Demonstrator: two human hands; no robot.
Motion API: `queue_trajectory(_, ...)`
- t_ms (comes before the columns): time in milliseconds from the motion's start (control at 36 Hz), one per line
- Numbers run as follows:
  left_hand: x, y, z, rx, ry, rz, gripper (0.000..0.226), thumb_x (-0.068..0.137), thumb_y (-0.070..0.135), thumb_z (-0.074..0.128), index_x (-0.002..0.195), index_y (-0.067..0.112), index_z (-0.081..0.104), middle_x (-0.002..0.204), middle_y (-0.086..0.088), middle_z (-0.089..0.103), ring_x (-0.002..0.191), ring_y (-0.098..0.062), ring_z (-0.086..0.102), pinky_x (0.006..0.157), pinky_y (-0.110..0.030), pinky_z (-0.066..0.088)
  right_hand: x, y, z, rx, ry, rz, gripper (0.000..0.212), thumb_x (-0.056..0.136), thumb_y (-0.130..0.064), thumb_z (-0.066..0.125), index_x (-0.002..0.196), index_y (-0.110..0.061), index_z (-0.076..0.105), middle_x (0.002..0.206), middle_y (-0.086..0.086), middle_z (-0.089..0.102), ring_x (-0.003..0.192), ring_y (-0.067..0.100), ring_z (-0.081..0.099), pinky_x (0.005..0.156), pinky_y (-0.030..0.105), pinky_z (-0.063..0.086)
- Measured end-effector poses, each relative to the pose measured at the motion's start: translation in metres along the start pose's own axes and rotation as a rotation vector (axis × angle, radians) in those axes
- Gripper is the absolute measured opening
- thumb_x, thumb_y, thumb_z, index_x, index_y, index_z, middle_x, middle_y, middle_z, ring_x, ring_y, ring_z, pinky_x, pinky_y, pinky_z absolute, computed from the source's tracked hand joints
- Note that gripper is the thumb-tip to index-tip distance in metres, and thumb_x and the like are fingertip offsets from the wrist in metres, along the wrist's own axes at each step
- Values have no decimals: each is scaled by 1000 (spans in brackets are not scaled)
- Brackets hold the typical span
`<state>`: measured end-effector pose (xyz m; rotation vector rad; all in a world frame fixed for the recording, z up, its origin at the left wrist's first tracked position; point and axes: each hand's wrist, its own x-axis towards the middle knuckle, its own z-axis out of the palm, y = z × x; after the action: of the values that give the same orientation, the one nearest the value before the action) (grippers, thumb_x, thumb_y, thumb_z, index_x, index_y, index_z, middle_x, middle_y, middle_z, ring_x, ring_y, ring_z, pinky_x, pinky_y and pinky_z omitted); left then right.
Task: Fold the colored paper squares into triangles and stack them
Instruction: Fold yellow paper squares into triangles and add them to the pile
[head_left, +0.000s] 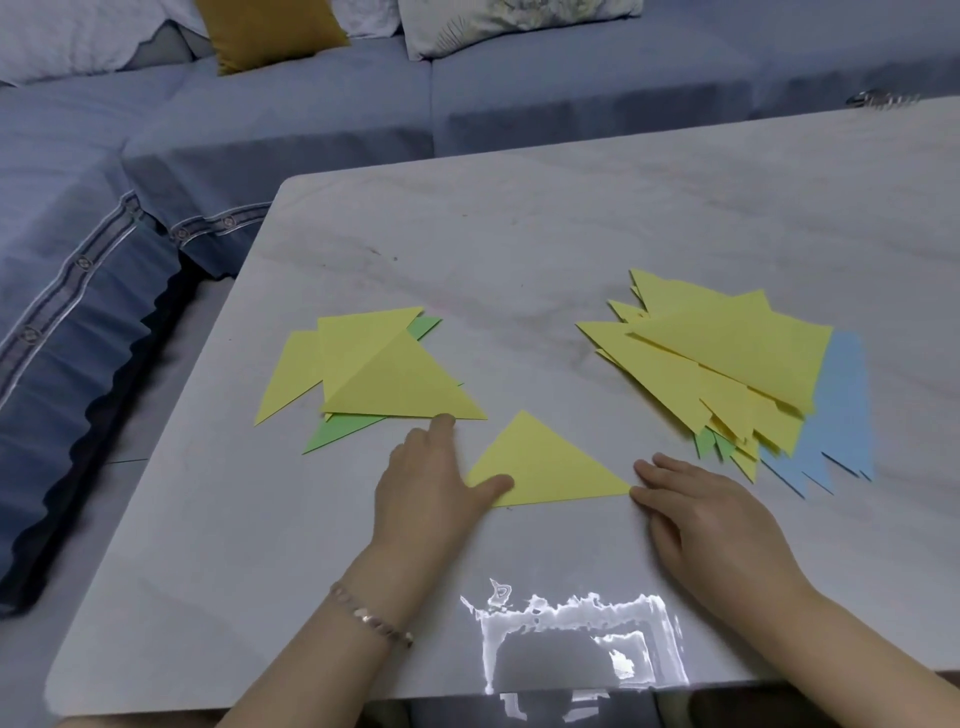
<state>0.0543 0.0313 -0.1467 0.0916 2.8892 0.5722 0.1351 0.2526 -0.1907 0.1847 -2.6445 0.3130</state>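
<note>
Yellow triangle: folded and lying flat on the table, on the near side between two piles of paper.
Left hand: the fingers are relaxed and nearly straight and grip nothing. The thumb presses the triangle's left corner, and the forefinger reaches to the near edge of the left stack.
Right hand: flat on the table, fingers straight, tips touching the triangle's right corner.
Left stack: yellow and green triangles, loosely fanned rather than aligned.
Right pile: yellow sheets over green and blue ones; whether they are folded is hard to tell from this angle.
Risk, crease: pinned at only two corners, the fold may spring open once the pressure lifts.
Risk, stack: sliding the triangle left could catch the fanned edges and push them further askew.
Risk, slip: the table looks glossy, so a flat push may send the paper skating past its mark.
</note>
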Motion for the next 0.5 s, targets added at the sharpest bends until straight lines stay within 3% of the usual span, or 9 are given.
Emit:
queue_trajectory(83,7,12,2,-9,-113,-37,72,75,44,69,131,20,31,107,-3,53,101,-25,53,75,-32,43,3,-1,0,-6,-2,0,38,76,-18,39,73,-10,76,89,4,74,83,26,71,68,40,56)
queue_trajectory(139,11,15,2,-80,-160,-71,62,76,35,71,125,18,38,95,1,54,92,-21,55,66,-28,40,6,-2,-2,-5,-28,16,34,75,-16,43,71,-10,76,87,4,74,81,26,71,67,39,56)
queue_trajectory(167,11,15,1,-138,-175,-69,51,75,31,71,117,18,45,90,3,52,85,-17,54,62,-26,38,6,-3,-4,-9,-52,29,24,73,-12,52,69,-10,75,85,5,74,79,26,71,65,39,56)
queue_trajectory(222,13,14,1,-249,-151,-30,21,76,24,71,81,20,50,70,6,44,61,-10,44,49,-19,28,8,-4,-6,-13,-126,65,9,61,-3,69,63,-11,73,77,6,73,73,28,70,58,36,57)
queue_trajectory(250,14,12,1,-292,-138,5,30,77,23,70,65,20,42,61,6,37,52,-10,35,44,-19,21,10,-3,-8,6,-167,91,9,60,-3,68,61,-11,70,73,5,71,69,29,67,55,34,56)
queue_trajectory(306,19,10,-5,-368,-94,60,43,81,22,68,56,20,33,53,5,28,48,-12,25,43,-23,18,19,0,-13,61,-170,150,12,68,-8,57,67,-11,68,73,4,68,70,29,63,57,32,52)
queue_trajectory(417,39,-1,-31,-477,133,74,28,84,17,65,62,13,48,55,4,36,51,-11,31,44,-20,24,52,18,-21,57,21,249,30,72,4,63,101,-3,68,110,16,64,100,36,60,78,42,50)
queue_trajectory(500,54,-19,-49,-437,258,24,9,86,17,64,87,9,60,72,3,52,70,-15,48,55,-15,33,73,40,-22,54,-61,411,48,78,1,62,125,-1,53,139,24,40,128,40,38,101,48,35)
